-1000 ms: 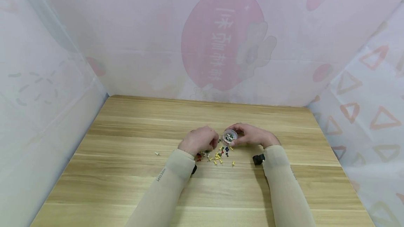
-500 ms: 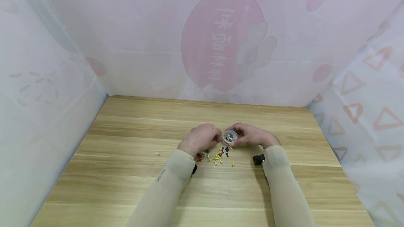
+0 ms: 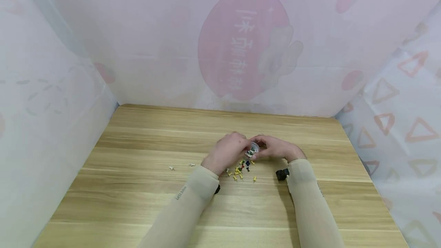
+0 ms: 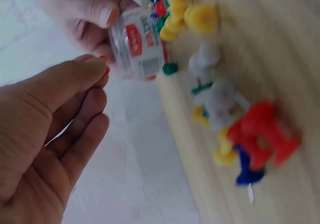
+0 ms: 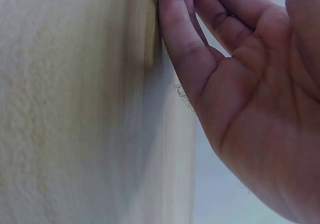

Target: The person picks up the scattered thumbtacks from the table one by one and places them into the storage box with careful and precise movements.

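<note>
My left hand [image 3: 229,151] pinches a red push pin [image 4: 106,70] between thumb and forefinger, with only a bit of red showing at the tips. It is right beside the open top of a small clear round tub [image 4: 135,47] that has a printed label and barcode. White and green push pins show inside the tub in the head view. My right hand [image 3: 278,148] grips the tub from the right, thumb in front and fingers behind. Below both hands lies a loose cluster of push pins [image 3: 237,172] in yellow, red, blue, green and white, partly covered by the left wrist.
Two white push pins lie apart on the left, one farther out [image 3: 171,168] and one nearer [image 3: 192,164]. A lone yellow push pin [image 3: 255,179] rests at the near side of the cluster. Printed cloth walls [image 3: 165,68] enclose the wooden table [image 3: 138,202].
My left hand has moved right, from over the pile to the tub's top edge, uncovering a white push pin on the left. The right hand and tub stay about where they were.
</note>
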A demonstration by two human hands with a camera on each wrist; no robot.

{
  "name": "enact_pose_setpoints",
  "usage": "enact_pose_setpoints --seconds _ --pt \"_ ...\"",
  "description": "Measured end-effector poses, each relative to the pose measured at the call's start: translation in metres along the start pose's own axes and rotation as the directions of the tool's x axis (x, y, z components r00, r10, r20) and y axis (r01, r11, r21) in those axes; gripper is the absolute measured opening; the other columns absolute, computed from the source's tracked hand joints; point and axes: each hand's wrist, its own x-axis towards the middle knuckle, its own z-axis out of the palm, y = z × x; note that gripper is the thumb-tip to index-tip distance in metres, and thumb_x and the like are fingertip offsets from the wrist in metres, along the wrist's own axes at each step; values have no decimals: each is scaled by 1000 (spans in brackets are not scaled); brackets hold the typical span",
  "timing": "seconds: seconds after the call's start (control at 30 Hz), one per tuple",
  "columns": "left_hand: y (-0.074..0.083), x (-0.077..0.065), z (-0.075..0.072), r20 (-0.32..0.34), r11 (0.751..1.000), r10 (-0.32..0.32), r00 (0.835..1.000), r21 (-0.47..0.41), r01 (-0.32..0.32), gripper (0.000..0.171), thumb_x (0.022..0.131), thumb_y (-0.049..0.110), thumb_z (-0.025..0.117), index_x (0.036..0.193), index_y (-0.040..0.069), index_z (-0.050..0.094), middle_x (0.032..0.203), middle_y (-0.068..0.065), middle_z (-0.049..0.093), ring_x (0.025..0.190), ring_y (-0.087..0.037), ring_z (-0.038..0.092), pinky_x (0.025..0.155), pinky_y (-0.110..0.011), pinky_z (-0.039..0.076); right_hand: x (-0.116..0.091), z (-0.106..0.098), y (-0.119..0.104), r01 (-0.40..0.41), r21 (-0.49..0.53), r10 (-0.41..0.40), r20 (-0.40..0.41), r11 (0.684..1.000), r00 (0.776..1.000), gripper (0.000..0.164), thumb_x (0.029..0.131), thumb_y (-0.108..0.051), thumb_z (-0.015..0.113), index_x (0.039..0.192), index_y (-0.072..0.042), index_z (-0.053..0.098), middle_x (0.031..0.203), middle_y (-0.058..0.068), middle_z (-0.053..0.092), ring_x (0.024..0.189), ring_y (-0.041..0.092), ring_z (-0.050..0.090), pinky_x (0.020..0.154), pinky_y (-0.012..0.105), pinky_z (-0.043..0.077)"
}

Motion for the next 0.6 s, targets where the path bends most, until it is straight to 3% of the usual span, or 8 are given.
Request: enact_pose_setpoints --seconds 0.27,0.4,0.47,0.6 --pt "7 2 9 -34 998 11 999 66 -8 12 109 16 85 119 20 87 114 4 87 108 -19 78 100 -36 69 1 0 0 -18 39 17 16 999 1000 73 109 -30 88 168 -3 57 167 19 66 158 42 61 136 65 47" --pt "6 3 11 -37 999 5 999 53 -3 15 110 17 85 124 19 87 115 4 87 109 -20 78 99 -36 69 2 0 0 -19 41 18 19 999 1000 72 109 -29 88 168 -3 57 165 19 66 157 41 62 136 65 47" --pt "5 3 10 -36 1000 -14 999 28 15 22 111 16 83 133 19 86 117 2 87 112 -21 79 98 -37 70 2 0 -1 -21 37 20 19 999 1000 71 109 -28 88 168 -2 57 164 19 67 156 41 62 135 65 47" --pt "-3 2 7 -45 998 -61 997 -21 60 24 111 13 82 135 15 85 121 -2 86 119 -25 79 102 -40 70 2 0 -1 -21 18 21 10 1000 1000 71 108 -28 88 167 -2 58 162 19 68 153 40 64 134 64 48"
